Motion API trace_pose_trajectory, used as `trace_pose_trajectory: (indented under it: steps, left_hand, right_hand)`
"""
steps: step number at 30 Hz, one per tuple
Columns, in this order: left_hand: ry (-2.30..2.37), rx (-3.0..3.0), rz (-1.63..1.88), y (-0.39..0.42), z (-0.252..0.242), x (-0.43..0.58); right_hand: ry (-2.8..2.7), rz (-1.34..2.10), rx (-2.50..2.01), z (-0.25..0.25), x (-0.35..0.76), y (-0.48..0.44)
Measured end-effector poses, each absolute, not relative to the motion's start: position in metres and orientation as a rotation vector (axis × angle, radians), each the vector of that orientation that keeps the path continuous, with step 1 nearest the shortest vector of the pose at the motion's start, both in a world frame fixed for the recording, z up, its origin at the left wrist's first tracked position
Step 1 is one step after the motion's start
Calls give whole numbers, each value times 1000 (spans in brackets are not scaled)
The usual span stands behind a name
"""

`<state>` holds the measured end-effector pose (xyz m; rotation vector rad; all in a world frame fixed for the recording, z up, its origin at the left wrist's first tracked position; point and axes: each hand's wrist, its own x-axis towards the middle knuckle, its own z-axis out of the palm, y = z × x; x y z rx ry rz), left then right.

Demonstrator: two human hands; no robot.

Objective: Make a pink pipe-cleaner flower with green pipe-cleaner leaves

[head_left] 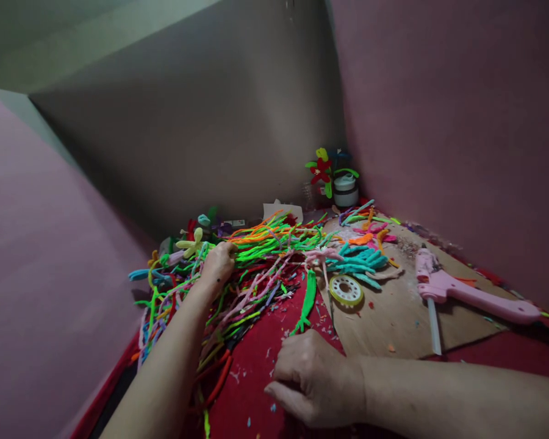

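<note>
My left hand (218,266) reaches into a large heap of coloured pipe cleaners (274,241), its fingers curled down around some of them at the green and orange bundle. Its fingertips are hidden, so how many it grips does not show. Closer to me, my right hand (315,379) rests low over the red cloth, fingers curled in and thumb pointing left. Whatever it may hold is hidden beneath it. Just beyond its knuckles lies a green leaf-shaped piece made of pipe cleaner (308,300), with twisted ends towards the hand.
A pink glue gun (476,296) with a glue stick lies on brown cardboard (379,326) at right. Nearby are a yellow-rimmed tape roll (346,291) and teal pipe cleaners (359,259). Pipe-cleaner flowers (321,171) and a lidded pot (346,192) stand behind. Scraps litter the red cloth (251,378).
</note>
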<state>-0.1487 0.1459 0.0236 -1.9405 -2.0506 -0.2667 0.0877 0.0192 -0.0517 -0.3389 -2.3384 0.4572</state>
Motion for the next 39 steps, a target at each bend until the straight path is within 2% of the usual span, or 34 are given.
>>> trace_pose_trajectory:
  steps: [16,25,39]
  left_hand:
    - [-2114,-1708,-14,159,29,-131]
    - [-1948,-1691,-136,152,28,-138]
    - [-1712,-1824,-80,137,48,-131]
  right_hand:
    - [-2361,459,-342,-51,89,17]
    - [-2367,467,-330,-52,88,14]
    - [-2359,450,-350,-53,88,15]
